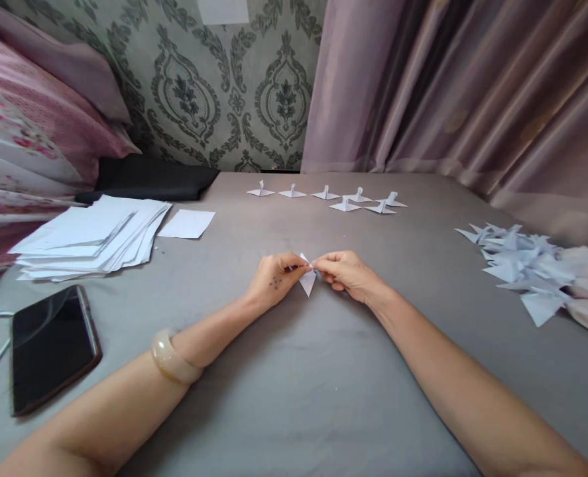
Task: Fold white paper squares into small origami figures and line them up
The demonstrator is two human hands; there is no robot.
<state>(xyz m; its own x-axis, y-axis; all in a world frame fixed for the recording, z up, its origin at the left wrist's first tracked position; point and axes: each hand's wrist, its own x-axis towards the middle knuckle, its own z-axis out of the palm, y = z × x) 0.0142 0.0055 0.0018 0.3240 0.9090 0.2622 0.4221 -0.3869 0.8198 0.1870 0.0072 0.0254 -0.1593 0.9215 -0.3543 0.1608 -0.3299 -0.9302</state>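
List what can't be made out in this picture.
Head view: middle of the folded paper, partly covered by the left hand and right hand.
Head view: exact count in the heap of folded pieces, which overlap one another.
Head view: top of the white wall sheet, cut off by the upper edge.

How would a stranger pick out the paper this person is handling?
On the grey-covered surface, look to the middle, where the left hand and right hand meet. Between them is a small white folded paper, one point towards the viewer. Unlike the folded pieces standing behind and the heap at right, it is held.
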